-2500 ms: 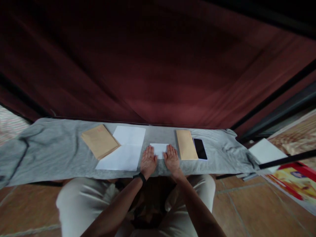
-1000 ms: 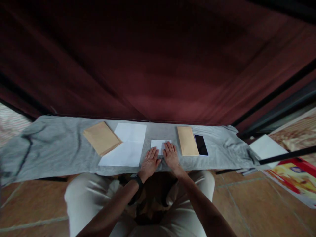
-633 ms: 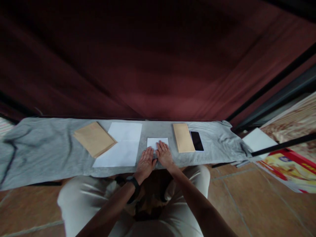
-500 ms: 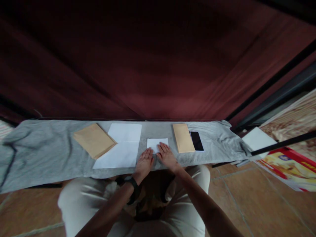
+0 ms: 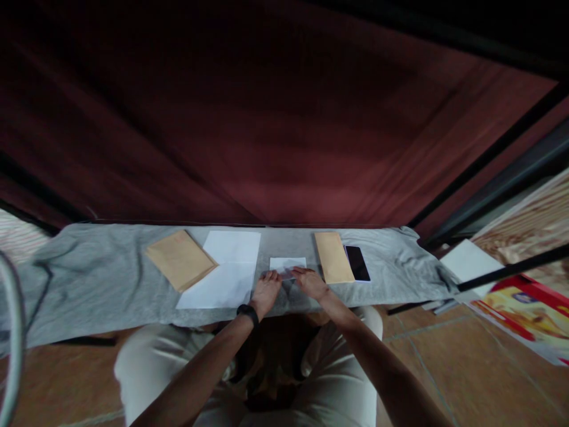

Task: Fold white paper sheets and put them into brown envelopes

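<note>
A small folded white paper (image 5: 288, 262) lies on the grey cloth in front of me. My left hand (image 5: 267, 287) is at its near left corner, the fingers bent and closed on the edge. My right hand (image 5: 310, 282) reaches across the near right side, its fingertips pinched together on the paper's near edge. The hands partly hide that edge. To the left, large white sheets (image 5: 235, 270) lie partly under a stack of brown envelopes (image 5: 181, 260). Another brown envelope (image 5: 334, 257) rests to the right of the paper.
A dark-screened phone (image 5: 357, 263) touches the right envelope. The grey cloth (image 5: 111, 279) covers a narrow bench against a dark red curtain (image 5: 284, 148). At right, a black bar (image 5: 511, 270) crosses near a red and yellow box (image 5: 528, 308). A pale curved tube (image 5: 13, 338) appears at lower left.
My hands went from lying flat on the paper to bent fingers at its near edge. The view shifted slightly, and a pale tube came into sight at left.
</note>
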Available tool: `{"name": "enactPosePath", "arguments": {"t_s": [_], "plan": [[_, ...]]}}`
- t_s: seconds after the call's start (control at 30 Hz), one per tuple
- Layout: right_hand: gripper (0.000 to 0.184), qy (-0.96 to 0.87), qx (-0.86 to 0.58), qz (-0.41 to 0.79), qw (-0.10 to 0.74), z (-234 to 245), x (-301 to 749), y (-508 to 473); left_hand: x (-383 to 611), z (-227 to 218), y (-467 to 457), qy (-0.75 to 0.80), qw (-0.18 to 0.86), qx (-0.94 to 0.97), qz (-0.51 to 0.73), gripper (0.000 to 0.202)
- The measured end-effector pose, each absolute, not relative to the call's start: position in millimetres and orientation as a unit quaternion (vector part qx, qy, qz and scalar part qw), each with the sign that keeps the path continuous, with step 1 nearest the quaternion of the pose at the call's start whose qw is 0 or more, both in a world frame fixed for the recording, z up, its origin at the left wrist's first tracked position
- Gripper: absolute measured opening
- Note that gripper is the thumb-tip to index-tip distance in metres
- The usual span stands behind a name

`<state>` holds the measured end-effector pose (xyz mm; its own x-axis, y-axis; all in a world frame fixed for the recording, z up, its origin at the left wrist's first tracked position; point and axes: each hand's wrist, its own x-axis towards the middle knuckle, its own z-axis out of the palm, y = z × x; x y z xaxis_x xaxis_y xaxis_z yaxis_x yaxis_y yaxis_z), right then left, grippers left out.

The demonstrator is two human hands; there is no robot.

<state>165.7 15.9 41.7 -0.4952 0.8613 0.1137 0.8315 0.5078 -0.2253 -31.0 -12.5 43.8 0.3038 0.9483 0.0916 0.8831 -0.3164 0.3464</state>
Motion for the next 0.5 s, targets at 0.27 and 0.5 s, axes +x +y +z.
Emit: {"name": "enactPosePath", "arguments": {"t_s": [0.27, 0.5], "plan": [[0.032, -0.813, -0.55, 0.077, 0.176, 84, 184, 43, -54, 66, 23, 0.637, 0.215, 0.687, 0.275, 0.019], [0.044, -0.812, -0.506, 0.116, 0.268, 99, 110, 34, -57, 33, 36, 0.657, 0.268, 0.637, 0.301, 0.025]]}}
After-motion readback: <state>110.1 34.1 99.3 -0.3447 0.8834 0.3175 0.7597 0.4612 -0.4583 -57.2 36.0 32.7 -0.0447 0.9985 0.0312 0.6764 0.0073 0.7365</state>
